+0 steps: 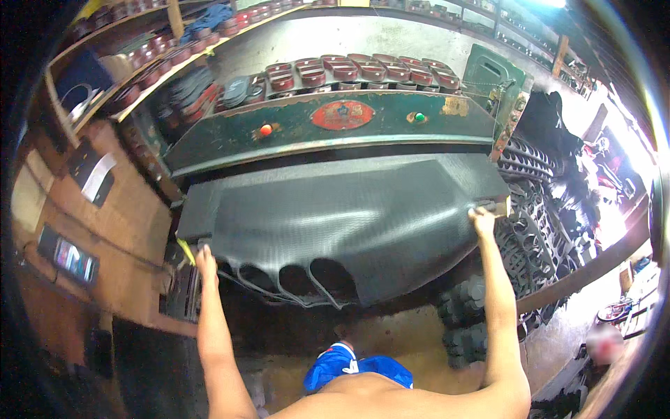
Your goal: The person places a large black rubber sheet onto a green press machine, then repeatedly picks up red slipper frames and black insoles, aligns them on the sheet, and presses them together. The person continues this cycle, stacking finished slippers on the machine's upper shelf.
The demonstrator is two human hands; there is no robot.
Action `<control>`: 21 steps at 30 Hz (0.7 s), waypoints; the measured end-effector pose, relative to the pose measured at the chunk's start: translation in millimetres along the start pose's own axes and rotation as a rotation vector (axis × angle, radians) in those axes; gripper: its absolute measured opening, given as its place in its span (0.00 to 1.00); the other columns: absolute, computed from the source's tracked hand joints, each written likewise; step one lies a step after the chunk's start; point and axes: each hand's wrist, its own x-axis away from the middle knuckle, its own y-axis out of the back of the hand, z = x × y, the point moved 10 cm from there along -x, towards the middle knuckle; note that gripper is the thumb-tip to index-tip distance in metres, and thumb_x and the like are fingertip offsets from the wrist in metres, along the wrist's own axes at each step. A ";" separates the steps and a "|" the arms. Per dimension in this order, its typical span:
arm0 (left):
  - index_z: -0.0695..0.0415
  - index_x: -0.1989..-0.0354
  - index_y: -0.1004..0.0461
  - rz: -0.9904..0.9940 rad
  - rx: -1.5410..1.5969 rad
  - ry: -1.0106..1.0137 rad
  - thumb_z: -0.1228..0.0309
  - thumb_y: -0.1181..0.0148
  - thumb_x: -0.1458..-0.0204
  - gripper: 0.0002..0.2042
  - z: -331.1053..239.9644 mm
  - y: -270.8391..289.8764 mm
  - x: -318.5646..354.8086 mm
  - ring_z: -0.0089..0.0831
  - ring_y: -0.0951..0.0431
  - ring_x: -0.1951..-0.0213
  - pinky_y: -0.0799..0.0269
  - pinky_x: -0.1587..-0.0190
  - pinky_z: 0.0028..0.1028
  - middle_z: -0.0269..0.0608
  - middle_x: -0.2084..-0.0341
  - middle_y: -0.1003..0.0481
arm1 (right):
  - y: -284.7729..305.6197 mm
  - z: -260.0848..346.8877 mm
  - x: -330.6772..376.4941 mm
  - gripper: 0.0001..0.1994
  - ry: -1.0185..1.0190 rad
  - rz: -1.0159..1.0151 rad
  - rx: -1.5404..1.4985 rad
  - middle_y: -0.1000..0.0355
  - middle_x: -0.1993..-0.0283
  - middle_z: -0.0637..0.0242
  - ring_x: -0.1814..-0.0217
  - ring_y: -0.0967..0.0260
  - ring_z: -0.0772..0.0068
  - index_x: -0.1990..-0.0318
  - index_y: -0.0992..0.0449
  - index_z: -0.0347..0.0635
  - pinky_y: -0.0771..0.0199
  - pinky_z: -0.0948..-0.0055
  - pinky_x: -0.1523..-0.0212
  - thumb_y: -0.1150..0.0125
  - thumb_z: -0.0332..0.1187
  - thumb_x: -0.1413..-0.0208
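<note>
A wide black ribbed sheet [328,209], rubber-like, lies over the bed of a green press [279,143] and droops down its front. Its lower left edge has several rounded cut-out openings, with thin strips left between them. My left hand [204,260] is closed at the bed's left front corner, by a small dark part and a yellow strip [186,251]. My right hand [481,221] is closed at the right end of the bed, against a small dark part beside the sheet's edge. What either hand grips is too small to make out.
Dark red cutting dies [342,70] stand in rows on top of the press, and more fill the shelves [167,59] at upper left. Black sheet offcuts with holes [537,237] hang at right. A phone [75,260] rests on the brown surface at left. Dark stacked pieces [464,328] lie below right.
</note>
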 end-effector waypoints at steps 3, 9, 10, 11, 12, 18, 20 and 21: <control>0.53 0.67 0.28 -0.093 0.189 0.179 0.58 0.47 0.30 0.15 72.1 -9.8 13.3 0.18 0.41 0.81 0.44 0.78 0.25 0.25 0.78 0.34 | -59.4 -49.9 23.3 0.17 0.144 0.135 0.591 0.22 0.71 0.54 0.70 0.24 0.62 0.68 0.20 0.33 0.22 0.63 0.61 0.34 0.43 0.40; 0.53 0.60 0.26 0.119 0.018 0.253 0.54 0.47 0.30 0.15 68.9 7.0 31.5 0.14 0.41 0.80 0.43 0.77 0.21 0.23 0.74 0.33 | -106.9 -128.5 100.3 0.14 -0.584 0.368 -0.613 0.20 0.54 0.67 0.57 0.26 0.73 0.48 0.21 0.31 0.29 0.71 0.49 0.38 0.31 0.36; 0.53 0.60 0.26 0.130 -0.031 0.278 0.54 0.47 0.30 0.15 63.5 6.3 30.9 0.14 0.41 0.80 0.43 0.77 0.21 0.23 0.73 0.34 | -109.7 -114.6 98.7 0.13 -0.534 0.399 -0.707 0.20 0.54 0.67 0.56 0.26 0.73 0.47 0.21 0.31 0.29 0.71 0.49 0.38 0.30 0.36; 0.53 0.61 0.27 0.054 -0.125 0.312 0.54 0.48 0.30 0.15 59.9 11.1 28.6 0.14 0.41 0.79 0.44 0.77 0.20 0.22 0.72 0.35 | -105.0 -108.5 97.0 0.13 -0.534 0.329 -0.738 0.20 0.54 0.66 0.56 0.25 0.73 0.46 0.21 0.32 0.28 0.72 0.49 0.39 0.28 0.36; 0.53 0.61 0.27 0.035 -0.141 0.273 0.55 0.48 0.30 0.15 50.1 7.9 26.8 0.14 0.41 0.79 0.44 0.77 0.20 0.22 0.72 0.35 | -105.0 -104.2 95.3 0.13 -0.552 0.335 -0.706 0.20 0.54 0.66 0.54 0.25 0.72 0.47 0.21 0.33 0.27 0.72 0.48 0.39 0.27 0.36; 0.53 0.58 0.25 -0.107 -0.223 0.208 0.53 0.46 0.31 0.15 3.5 -7.6 15.8 0.13 0.41 0.79 0.45 0.78 0.19 0.21 0.72 0.35 | -83.0 -75.3 30.2 0.11 -0.457 0.211 -0.470 0.21 0.53 0.69 0.53 0.27 0.75 0.51 0.20 0.35 0.29 0.72 0.48 0.34 0.26 0.41; 0.56 0.58 0.23 -0.172 -0.322 0.139 0.52 0.43 0.33 0.18 -24.3 -19.9 -15.0 0.14 0.42 0.81 0.49 0.81 0.22 0.23 0.76 0.34 | -87.3 -52.2 -26.9 0.12 -0.360 0.239 -0.351 0.22 0.55 0.68 0.54 0.28 0.74 0.50 0.21 0.30 0.30 0.72 0.48 0.37 0.27 0.39; 0.56 0.58 0.22 -0.102 -0.325 0.086 0.51 0.43 0.34 0.18 -39.0 -37.8 -38.9 0.14 0.43 0.82 0.51 0.81 0.22 0.22 0.78 0.35 | -97.3 -35.7 -60.8 0.12 -0.279 0.286 -0.323 0.22 0.56 0.68 0.54 0.29 0.75 0.51 0.21 0.29 0.31 0.73 0.49 0.36 0.28 0.39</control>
